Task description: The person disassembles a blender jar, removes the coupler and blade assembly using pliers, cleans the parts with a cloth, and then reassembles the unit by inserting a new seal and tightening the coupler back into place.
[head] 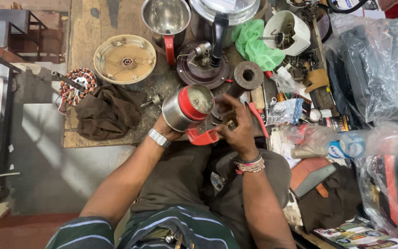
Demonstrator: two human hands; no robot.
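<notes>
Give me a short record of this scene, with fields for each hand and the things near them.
left hand: holds steel jar with red base, tilted on its side
right hand: fingers at the jar's underside; tool, if any, not clear
wrist: watch on the left
bench: brown cloth, round plate, copper coil, second steel jar, green cloth

2 steel jars (187, 108) (166, 17), 1 brown cloth (107, 110), 1 plastic bottle (355, 143).

Jar (187, 108) on lap, between hands; cloth (108, 110) left on worktop (88, 27); round cover (124, 59) behind cloth; motor base (202, 68) behind jar.
</notes>
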